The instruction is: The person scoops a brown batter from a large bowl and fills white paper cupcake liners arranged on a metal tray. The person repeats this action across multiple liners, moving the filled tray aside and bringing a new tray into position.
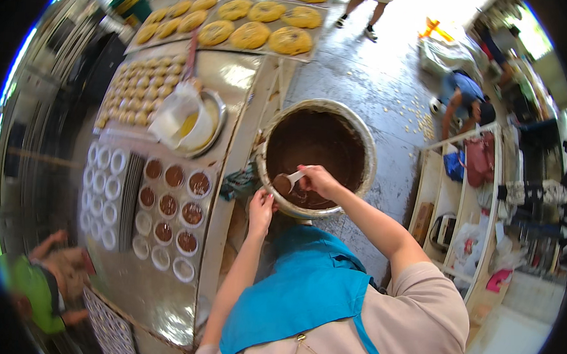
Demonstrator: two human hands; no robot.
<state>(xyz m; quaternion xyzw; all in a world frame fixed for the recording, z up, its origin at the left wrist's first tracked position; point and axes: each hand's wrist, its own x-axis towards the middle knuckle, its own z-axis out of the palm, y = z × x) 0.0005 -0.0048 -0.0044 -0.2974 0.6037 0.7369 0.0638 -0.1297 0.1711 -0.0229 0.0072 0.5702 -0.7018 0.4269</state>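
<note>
In the head view, my right hand (316, 180) grips a white-handled scoop (286, 181) filled with brown batter, just inside a large pot (320, 147) of dark batter. My left hand (263, 207) has its fingers curled on the pot’s near-left rim. Left of me, a metal tray holds cups (168, 204), several filled with brown batter and several empty, beside rows of more white cups (101, 187).
A white jug (190, 121) and trays of dough balls (144, 86) and flat yellow rounds (252, 34) occupy the table. A white shelf (426, 210) stands right. People appear lower left (47, 286), upper right (461, 96) and at the top (369, 8).
</note>
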